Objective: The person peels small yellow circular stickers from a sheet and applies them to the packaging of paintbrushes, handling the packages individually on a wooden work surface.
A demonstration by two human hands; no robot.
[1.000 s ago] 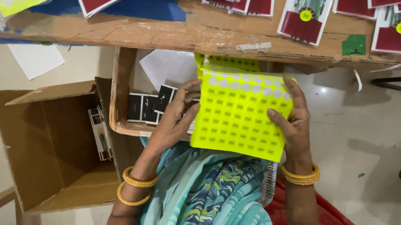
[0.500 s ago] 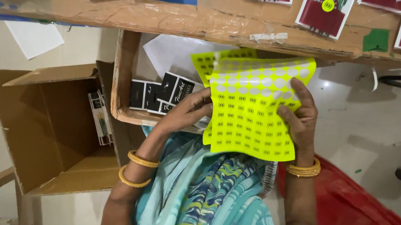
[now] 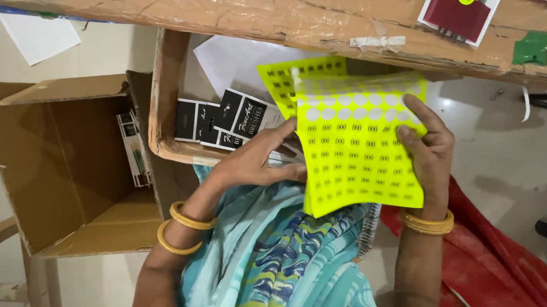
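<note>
I hold a stack of neon yellow sticker sheets (image 3: 361, 152) over my lap, covered with small round printed dots. My right hand (image 3: 426, 149) grips the right edge of the top sheet, thumb across its face. My left hand (image 3: 255, 162) reaches under the left edge of the stack, fingers tucked behind the sheets. A second yellow sheet (image 3: 288, 80) fans out behind the top one. Just beyond my left hand, black packaged cards (image 3: 223, 121) lie in a shallow cardboard tray (image 3: 164, 95).
A worn cardboard-topped table edge (image 3: 234, 10) runs across the top, carrying maroon carded packages (image 3: 454, 13). An open cardboard box (image 3: 69, 159) stands at left on the floor. Red cloth (image 3: 516, 294) lies at right. White paper (image 3: 38, 37) lies on the floor.
The sheets have fanned apart and tilted, with a second sheet now showing behind. My left hand slid lower under the stack. The view dropped away from the tabletop.
</note>
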